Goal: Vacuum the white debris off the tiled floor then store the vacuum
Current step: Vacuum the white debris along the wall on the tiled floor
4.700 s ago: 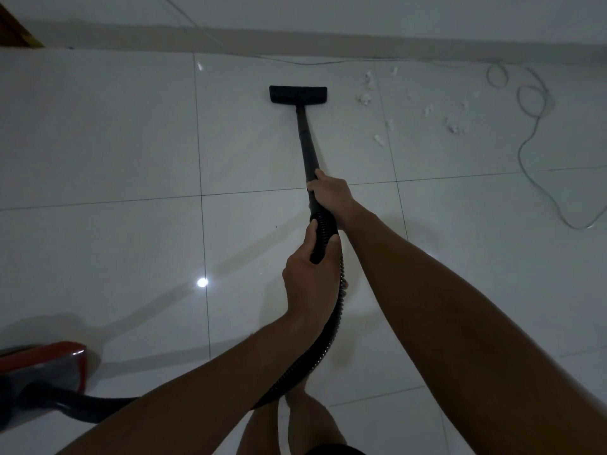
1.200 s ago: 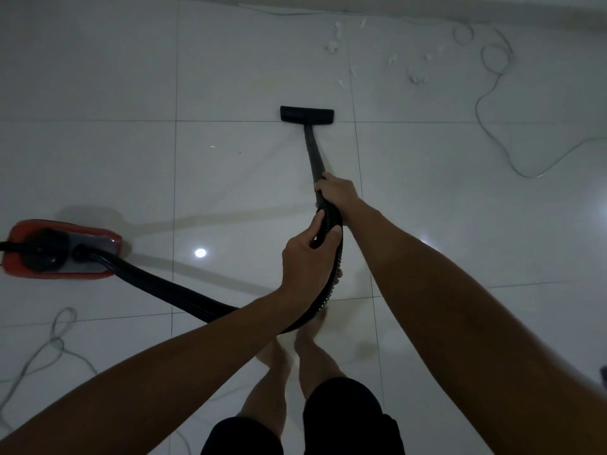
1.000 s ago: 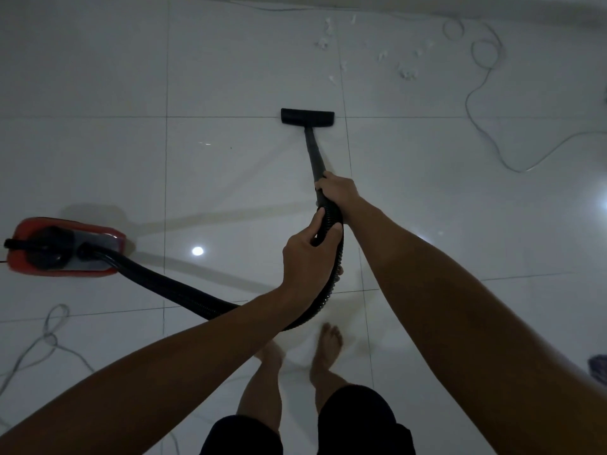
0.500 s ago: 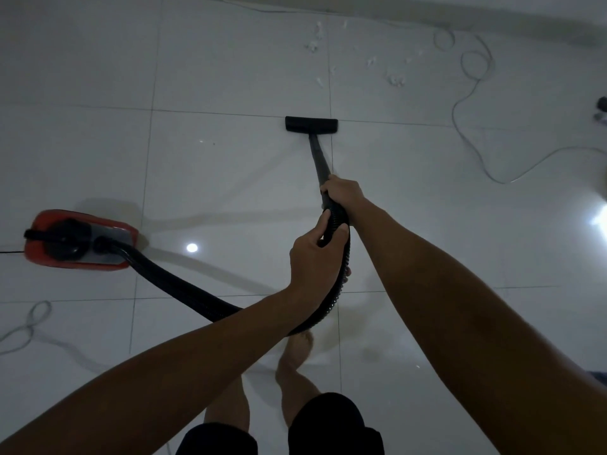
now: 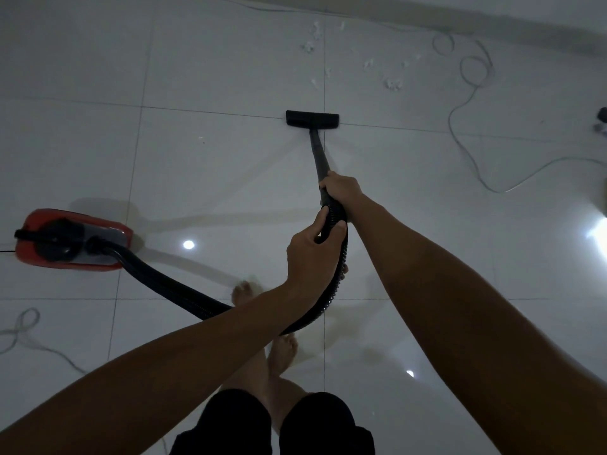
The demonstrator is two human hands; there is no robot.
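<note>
Tiled floor [image 5: 213, 165] with white debris [image 5: 392, 83]; left hand [image 5: 310, 254] grips hose [image 5: 170, 287]; right hand [image 5: 341, 188] clenched round wand [image 5: 318, 152].

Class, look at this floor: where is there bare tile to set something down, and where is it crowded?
Bare tile lies between the red vacuum body and the black nozzle, and right of the wand. It is crowded near the wall: white debris and a looped cable.

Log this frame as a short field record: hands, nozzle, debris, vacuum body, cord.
left hand: grips ribbed hose
right hand: grips wand
nozzle: on floor, short of debris
white debris: scattered near wall, not yet picked up
vacuum body: red, on floor at left
cord: loose loops at right
</note>
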